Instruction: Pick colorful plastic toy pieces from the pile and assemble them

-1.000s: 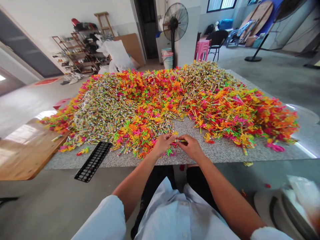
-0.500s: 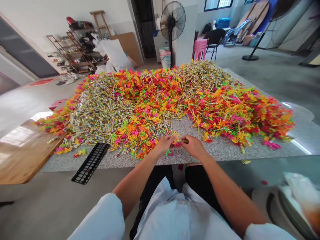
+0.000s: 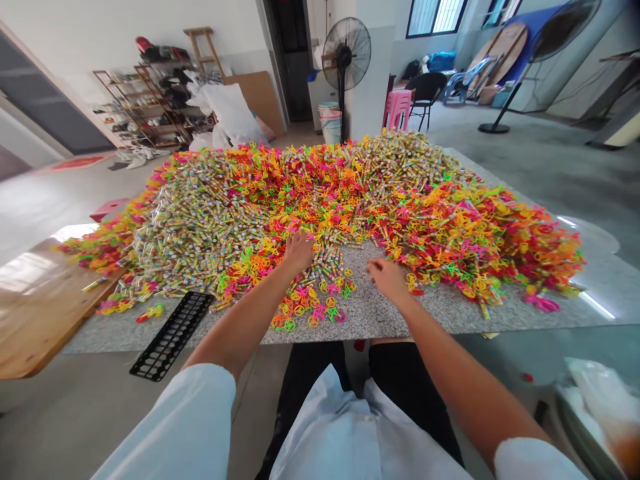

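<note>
Hundreds of small striped tubes (image 3: 195, 217) lie heaped beyond and to the left of the fingers, mixed with bright plastic pieces (image 3: 470, 233) in yellow, orange, red, pink and green. The left hand (image 3: 300, 252) is palm down at the near edge of the heap, its fingers reaching in among the pieces; from where I stand I can't tell whether they grip anything. The right hand (image 3: 386, 275) is over the speckled table (image 3: 373, 317), fingers curled in toward the thumb — whether something small is pinched there, I can't make out. Between the two hands and nearer the person, a loose cluster (image 3: 303, 309) of looped pieces lies on the stone. Well left of the left fingers, a black slotted tray (image 3: 173, 337) juts past the table edge. Any print on the tubes is too small to read. Far beyond the fingers is a standing fan (image 3: 345, 57) — whatever marks its hub is just as unreadable — with stacked pink stools (image 3: 399, 107) to its right.
</note>
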A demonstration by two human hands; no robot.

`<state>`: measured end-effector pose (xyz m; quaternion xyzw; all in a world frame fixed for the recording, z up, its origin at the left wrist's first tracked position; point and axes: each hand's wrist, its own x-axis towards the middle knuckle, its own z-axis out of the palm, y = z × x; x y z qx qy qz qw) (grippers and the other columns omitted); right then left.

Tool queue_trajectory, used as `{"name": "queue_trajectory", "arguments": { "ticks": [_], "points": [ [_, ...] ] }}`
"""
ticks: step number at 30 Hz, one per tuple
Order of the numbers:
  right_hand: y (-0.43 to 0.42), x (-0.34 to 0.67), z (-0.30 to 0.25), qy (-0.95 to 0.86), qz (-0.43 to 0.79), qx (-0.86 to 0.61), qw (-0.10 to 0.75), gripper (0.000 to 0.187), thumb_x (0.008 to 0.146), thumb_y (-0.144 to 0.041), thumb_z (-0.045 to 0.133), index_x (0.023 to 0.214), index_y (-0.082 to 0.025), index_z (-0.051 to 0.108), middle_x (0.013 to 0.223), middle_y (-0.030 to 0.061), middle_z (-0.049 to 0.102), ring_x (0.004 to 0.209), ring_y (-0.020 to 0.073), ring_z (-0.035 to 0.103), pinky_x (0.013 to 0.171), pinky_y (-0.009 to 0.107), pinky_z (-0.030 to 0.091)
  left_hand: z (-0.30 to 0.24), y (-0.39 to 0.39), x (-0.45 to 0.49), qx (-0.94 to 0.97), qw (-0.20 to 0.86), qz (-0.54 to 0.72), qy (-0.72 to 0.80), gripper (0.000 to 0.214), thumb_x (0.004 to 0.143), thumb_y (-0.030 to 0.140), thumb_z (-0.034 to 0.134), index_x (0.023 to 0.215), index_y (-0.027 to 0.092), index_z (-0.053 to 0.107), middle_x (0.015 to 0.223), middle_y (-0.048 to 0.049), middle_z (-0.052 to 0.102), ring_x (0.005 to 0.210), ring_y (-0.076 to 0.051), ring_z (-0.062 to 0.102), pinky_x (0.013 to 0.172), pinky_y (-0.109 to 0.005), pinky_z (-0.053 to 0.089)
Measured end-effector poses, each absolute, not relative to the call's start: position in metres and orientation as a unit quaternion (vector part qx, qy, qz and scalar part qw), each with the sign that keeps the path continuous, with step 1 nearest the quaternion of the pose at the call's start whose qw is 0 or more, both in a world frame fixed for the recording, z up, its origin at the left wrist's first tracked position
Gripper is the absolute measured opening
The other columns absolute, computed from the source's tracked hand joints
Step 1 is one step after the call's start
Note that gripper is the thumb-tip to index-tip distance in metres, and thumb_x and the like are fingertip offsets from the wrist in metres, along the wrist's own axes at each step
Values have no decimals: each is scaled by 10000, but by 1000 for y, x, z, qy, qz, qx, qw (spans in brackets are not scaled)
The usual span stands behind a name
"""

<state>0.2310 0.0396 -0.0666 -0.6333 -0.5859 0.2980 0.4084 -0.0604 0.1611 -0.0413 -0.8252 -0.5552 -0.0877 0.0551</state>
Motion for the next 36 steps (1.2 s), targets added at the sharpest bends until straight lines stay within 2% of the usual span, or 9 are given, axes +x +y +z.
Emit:
{"name": "queue_trajectory", "arguments": {
  "ticks": [2, 5, 10, 14, 19, 24, 27, 30, 36],
  "points": [
    [40, 196, -80, -671, 266, -602, 343, 241, 921, -281, 545, 996, -195, 757, 961, 70, 763, 876, 190, 703, 823, 280, 509, -43, 169, -68, -837, 43, -64, -541, 360, 861, 299, 676, 1215, 238, 701, 1416, -149, 574, 1383, -397, 395, 1164, -595, 215],
    [52, 157, -84, -711, 225, -606, 275, 275, 965, -298, 509, 1032, -202, 758, 1076, 98, 746, 1020, 204, 678, 898, 268, 470, -39, 177, -80, -841, 1, -73, -535, 313, 818, 308, 737, 1121, 231, 727, 1295, -146, 655, 1318, -385, 477, 1164, -598, 232],
    [100, 128, -77, -657, 225, -677, 243, 350, 970, -369, 483, 1038, -159, 756, 1122, 181, 721, 1051, 269, 676, 889, 312, 467, -23, 178, -106, -860, -50, -79, -502, 343, 782, 251, 767, 1123, 233, 739, 1200, -99, 718, 1185, -288, 616, 1082, -411, 422],
    [134, 115, -79, -617, 272, -697, 245, 324, 893, -411, 591, 906, -136, 762, 959, 192, 741, 981, 299, 698, 825, 319, 487, -13, 172, -126, -842, -73, -140, -516, 319, 886, 289, 676, 1192, 212, 727, 1145, -107, 737, 1092, -298, 662, 1006, -418, 467],
    [143, 109, -78, -560, 347, -687, 306, 164, 785, -292, 644, 756, -143, 705, 720, 105, 705, 801, 241, 701, 687, 256, 479, -6, 157, -136, -725, -132, -309, -601, 284, 917, 402, 616, 1120, 222, 699, 942, -74, 726, 881, -245, 679, 820, -352, 511],
    [111, 110, -58, -513, 424, -617, 421, 288, 851, -357, 504, 1023, -163, 630, 794, 36, 718, 568, 140, 620, 530, 223, 467, -5, 124, -116, -539, -399, -503, -546, 371, 835, 533, 680, 984, 203, 600, 731, 12, 598, 619, -134, 588, 601, -252, 491],
    [79, 110, -41, -472, 520, -497, 509, 346, 833, -439, 580, 1084, -202, 566, 904, 29, 737, 534, 114, 582, 477, 222, 463, -8, 99, -94, -472, -502, -531, -493, 435, 776, 546, 749, 984, 209, 570, 801, 9, 625, 648, -130, 625, 598, -251, 525],
    [49, 113, -26, -419, 606, -370, 567, 375, 775, -481, 711, 996, -207, 582, 810, 6, 709, 473, 94, 518, 427, 213, 422, -9, 79, -70, -449, -533, -548, -463, 461, 749, 490, 803, 1034, 215, 567, 885, -9, 676, 731, -150, 676, 641, -263, 549],
    [16, 116, -22, -445, 563, -396, 573, 345, 792, -481, 733, 969, -218, 596, 722, -25, 682, 442, 96, 507, 398, 215, 399, -8, 54, -31, -380, -603, -595, -372, 431, 736, 346, 845, 1009, 228, 534, 980, -34, 729, 827, -170, 719, 726, -289, 542]
  ]
}}
